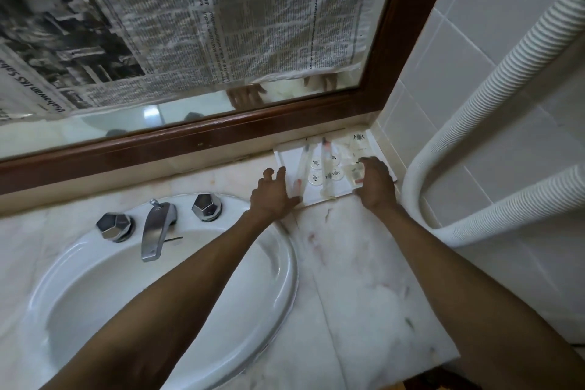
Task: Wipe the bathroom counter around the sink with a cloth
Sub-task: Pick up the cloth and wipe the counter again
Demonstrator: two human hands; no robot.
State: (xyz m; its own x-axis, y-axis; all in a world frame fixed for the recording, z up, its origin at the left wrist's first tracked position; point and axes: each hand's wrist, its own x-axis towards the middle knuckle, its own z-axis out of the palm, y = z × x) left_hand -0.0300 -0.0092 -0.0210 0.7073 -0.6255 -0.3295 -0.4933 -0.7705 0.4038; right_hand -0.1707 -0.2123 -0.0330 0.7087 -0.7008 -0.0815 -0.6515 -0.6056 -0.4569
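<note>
A white tray (289, 158) sits in the back right corner of the pale marble counter (354, 263), against the mirror frame and the tiled wall. It carries wrapped toothbrushes, small round discs and clear packets. My left hand (272, 191) holds the tray's left front edge, thumb along the rim and fingers curled above it. My right hand (375, 182) grips the tray's right side, with its fingers over the packets. No cloth is in view. Reddish smears mark the counter in front of the tray.
The white oval sink (278, 279) lies left of my arms, with a chrome faucet (156, 228) and two faceted knobs (114, 226). A wood-framed mirror (190, 142) covered with newspaper (190, 25) stands behind. A white ribbed hose (493, 104) loops along the right wall.
</note>
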